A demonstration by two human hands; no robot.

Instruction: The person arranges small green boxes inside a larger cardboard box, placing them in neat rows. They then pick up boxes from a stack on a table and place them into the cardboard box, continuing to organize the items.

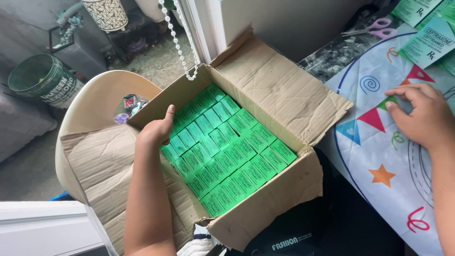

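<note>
An open brown corrugated cardboard box (265,90) sits tilted between a beige rounded chair (95,99) and the bench (379,156), its flaps folded outward. Inside, small green rectangular cartons (227,147) stand packed edge to edge in tight rows, filling the box to the top; only their upper faces show, and the layers below are hidden.

The left hand (156,130) rests on the box's left wall, thumb raised and the fingers curled down over the edge among the cartons. The fingertips are hidden behind the hand, so whether they pinch a carton cannot be told. The forearm runs down and out of the bottom edge of the view.

The right hand (419,116) lies well apart from the box, palm down on the white patterned bench cover (388,189) printed with coloured flags, stars and swirls. Its fingers are loosely bent with the tips pressing on the cover, holding nothing.

At the far edge of the bench lie pink-handled scissors (374,27) and pale green printed leaflets (429,42), partly cut off by the top right corner. A string of white beads (182,47) hangs down to the box's back corner. On the floor to the left stands a dark green bucket (40,78). Small colourful objects (129,106) on the chair seat are too small to make out. A dark fabric item (289,239) under the box is largely hidden.
</note>
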